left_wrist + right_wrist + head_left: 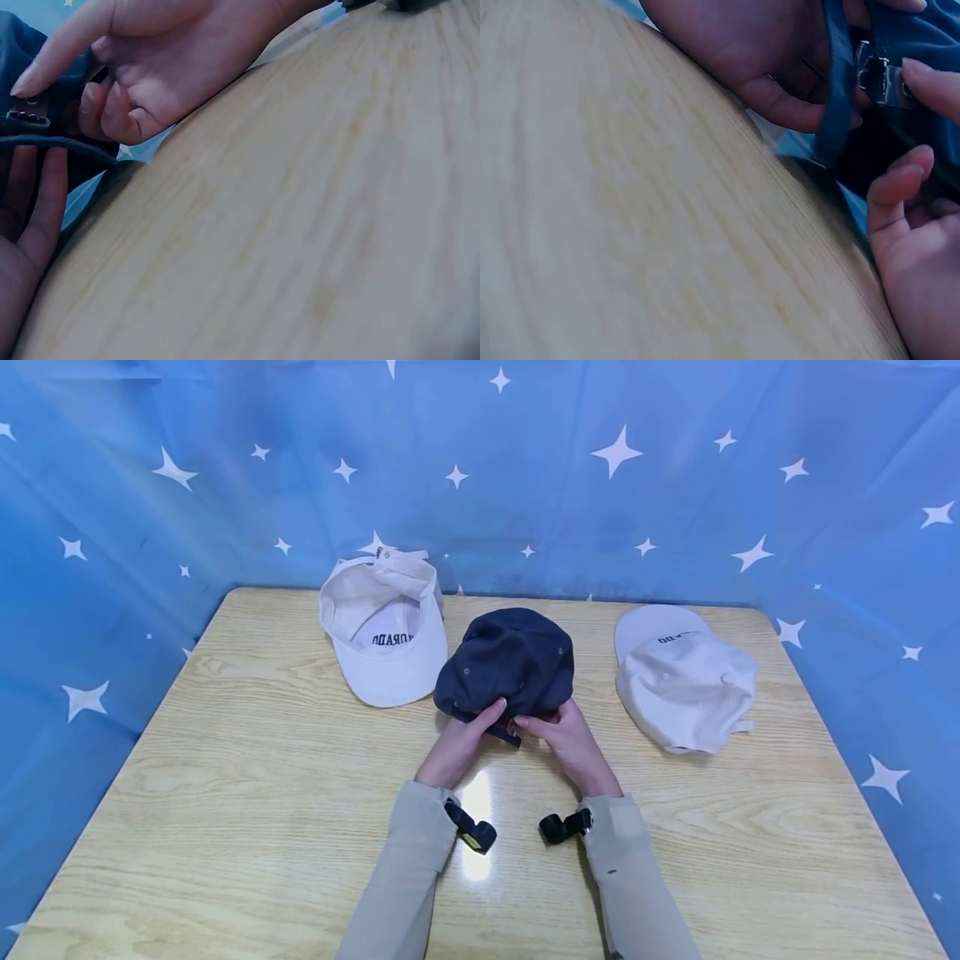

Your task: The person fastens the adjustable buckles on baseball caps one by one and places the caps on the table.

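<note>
A dark navy baseball cap (pixel 517 664) is held over the middle of the table, its back strap (pixel 501 735) towards the person. On the left, the left hand (pixel 455 747) grips the cap with its thumb on top; its fingers (pixel 49 195) reach behind the strap. From the right, the right hand (pixel 576 747) pinches the cap's back edge, thumb on the tab beside a metal buckle (pixel 874 73), other fingers curled below. The strap hangs as a loop beneath the cap's edge. Parts of both hands' fingers are hidden by the cap.
A white cap (pixel 390 672) lies upturned at the back left, dark lettering showing inside. Another white cap (pixel 686 693) lies crown up at the right, brim pointing away. Behind the wooden table (pixel 247 827) hangs a blue star-printed cloth (pixel 525 468).
</note>
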A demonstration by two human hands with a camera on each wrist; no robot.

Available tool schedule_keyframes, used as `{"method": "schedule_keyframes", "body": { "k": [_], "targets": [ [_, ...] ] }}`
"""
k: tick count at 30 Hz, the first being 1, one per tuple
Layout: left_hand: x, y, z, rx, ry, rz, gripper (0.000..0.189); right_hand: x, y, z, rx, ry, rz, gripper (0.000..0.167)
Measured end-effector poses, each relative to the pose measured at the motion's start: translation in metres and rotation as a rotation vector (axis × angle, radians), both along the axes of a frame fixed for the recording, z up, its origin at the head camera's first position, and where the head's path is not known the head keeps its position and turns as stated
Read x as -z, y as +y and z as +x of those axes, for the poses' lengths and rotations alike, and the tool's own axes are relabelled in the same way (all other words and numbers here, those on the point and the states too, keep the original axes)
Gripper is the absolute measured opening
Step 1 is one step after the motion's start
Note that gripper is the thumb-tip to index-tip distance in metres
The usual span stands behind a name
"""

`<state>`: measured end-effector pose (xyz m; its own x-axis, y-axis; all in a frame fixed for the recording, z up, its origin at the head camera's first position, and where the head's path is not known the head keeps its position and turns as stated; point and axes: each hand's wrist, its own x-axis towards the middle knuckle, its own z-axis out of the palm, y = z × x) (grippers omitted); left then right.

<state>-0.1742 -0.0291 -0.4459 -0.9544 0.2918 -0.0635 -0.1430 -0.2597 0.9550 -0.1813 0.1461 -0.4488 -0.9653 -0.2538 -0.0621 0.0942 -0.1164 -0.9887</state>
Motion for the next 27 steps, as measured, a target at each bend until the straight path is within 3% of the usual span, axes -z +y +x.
{"method": "schedule_keyframes", "body": {
  "k": [6, 11, 16, 23, 27],
  "targets": [
    [0.001, 0.002, 0.001, -0.014, 0.007, -0.028, 0.055, 0.002, 0.001, 0.001, 0.015, 0.001, 0.031, 0.045],
    [-0.002, 0.001, 0.002, 0.027, -0.013, -0.058, 0.052, 0.0, 0.002, 0.0, 0.011, -0.019, 0.051, 0.03],
    [-0.013, -0.002, 0.004, 0.096, -0.02, -0.132, 0.045, -0.004, 0.006, -0.002, 0.004, -0.115, -0.217, 0.002],
    [-0.027, -0.003, 0.01, 0.233, 0.023, -0.166, 0.031, -0.003, 0.012, -0.001, -0.062, -0.233, -0.541, 0.02],
    [-0.029, -0.004, 0.012, 0.284, 0.028, -0.199, 0.022, -0.002, 0.014, 0.0, -0.135, -0.249, -0.634, 0.026]
  ]
}}
